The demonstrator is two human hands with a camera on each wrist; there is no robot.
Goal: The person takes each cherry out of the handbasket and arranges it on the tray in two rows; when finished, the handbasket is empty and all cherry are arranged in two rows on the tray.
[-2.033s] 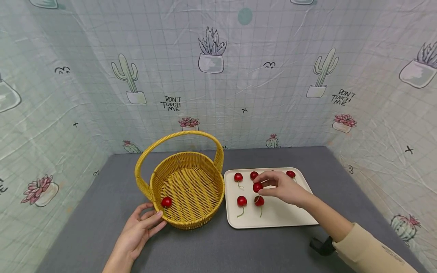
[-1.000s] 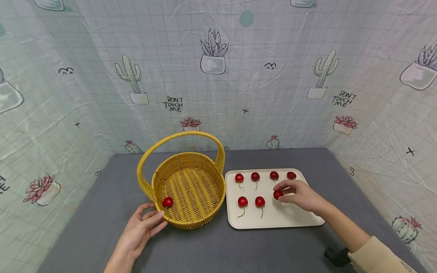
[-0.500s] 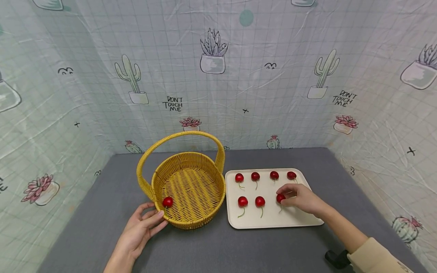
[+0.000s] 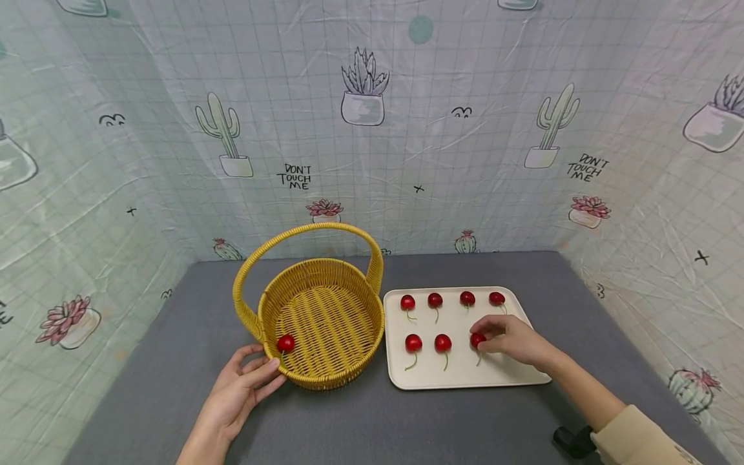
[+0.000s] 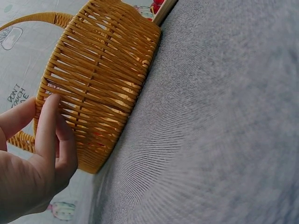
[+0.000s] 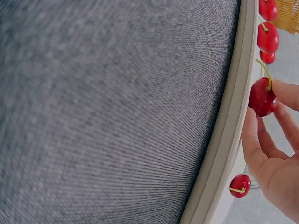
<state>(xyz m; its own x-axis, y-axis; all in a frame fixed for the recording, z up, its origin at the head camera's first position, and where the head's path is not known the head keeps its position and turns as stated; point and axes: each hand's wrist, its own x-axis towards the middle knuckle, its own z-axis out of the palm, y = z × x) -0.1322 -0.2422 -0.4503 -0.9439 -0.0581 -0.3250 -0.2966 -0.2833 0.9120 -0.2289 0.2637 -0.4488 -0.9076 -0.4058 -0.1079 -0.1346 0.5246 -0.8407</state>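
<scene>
In the head view my right hand (image 4: 514, 339) pinches a red cherry (image 4: 477, 340) by its sides, low over the cream tray (image 4: 471, 381). The right wrist view shows this cherry (image 6: 264, 98) between thumb and fingers, its green stem free. Two cherries lie to its left in the near row, one of them a cherry (image 4: 443, 343) beside it; several more, such as this cherry (image 4: 467, 299), form the far row. My left hand (image 4: 238, 391) grips the near left rim of the yellow woven basket (image 4: 325, 381). Inside the basket lies one cherry (image 4: 285, 343).
The basket's tall handle (image 4: 308, 227) arches over its far side. A grey cloth (image 4: 349, 426) covers the table. Patterned curtains (image 4: 407, 161) stand behind and on both sides. A black object (image 4: 572, 442) shows by the right sleeve (image 4: 639, 439).
My right hand has carried the cherry rightward from above the near row and lowered it to the tray, right of the two others. The left hand has stayed at the basket.
</scene>
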